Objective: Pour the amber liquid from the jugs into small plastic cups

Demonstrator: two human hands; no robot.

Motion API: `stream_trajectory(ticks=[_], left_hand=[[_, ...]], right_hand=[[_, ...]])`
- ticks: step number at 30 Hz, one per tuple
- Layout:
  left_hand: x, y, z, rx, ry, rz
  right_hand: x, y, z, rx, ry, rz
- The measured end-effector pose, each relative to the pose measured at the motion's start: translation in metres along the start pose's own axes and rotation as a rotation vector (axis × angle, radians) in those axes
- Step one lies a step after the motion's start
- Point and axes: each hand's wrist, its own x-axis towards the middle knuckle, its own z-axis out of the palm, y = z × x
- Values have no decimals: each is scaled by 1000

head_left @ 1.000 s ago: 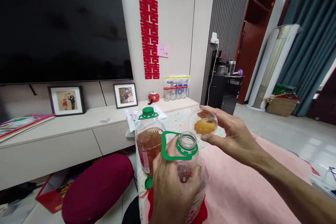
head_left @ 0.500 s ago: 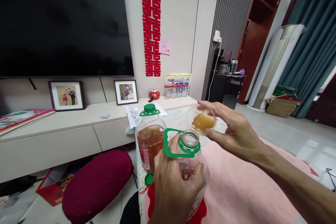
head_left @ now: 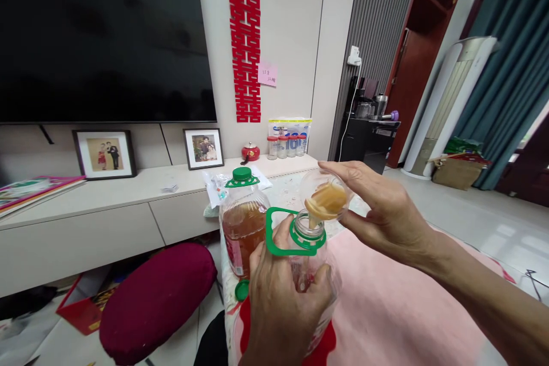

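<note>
My left hand (head_left: 287, 297) is wrapped round a clear plastic jug (head_left: 328, 271) with a green handle ring (head_left: 271, 233) and an uncapped mouth. Tilted over that mouth is a clear plastic cup (head_left: 309, 187), gripped at its side by my right hand (head_left: 377, 206). Amber liquid (head_left: 328, 200) runs from the cup's lip into the jug's neck. Beside the jug, to the left, stands a capped jug (head_left: 244, 231) of reddish-brown liquid. A loose green cap (head_left: 242, 290) lies in front of it. My left hand hides much of the open jug.
A pink cloth (head_left: 386, 297) covers the table to the right. At the left stands a stool with a dark red cushion (head_left: 158, 303). Behind, a long white cabinet (head_left: 107, 211) holds picture frames, several red-lidded jars (head_left: 282, 147) and a small red pot (head_left: 250, 152).
The cup in my right hand has tipped further toward the jug, and liquid now flows from it into the neck. My left hand keeps its hold on the jug.
</note>
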Motion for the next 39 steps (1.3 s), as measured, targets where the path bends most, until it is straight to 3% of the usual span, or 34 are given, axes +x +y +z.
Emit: stream_trajectory(ticks=[10,17,22,28,39], left_hand=[[0,-4,4,53,43,61],[3,-6,-4,14,-135,-20],[2,-2,-3,-10,-56,-64],[4,-4,-5,-15,-113,38],[5,-5,-6,-5,-92,64]], right_hand=[[1,-3,-2,-125,-39,-45],[3,-4,-2,-198,-19,-81],[7,-6,-2,-225,-3,-109],[8,-8,-1,-262,-13,-155],[11,-13,-3,-344,-61,-216]])
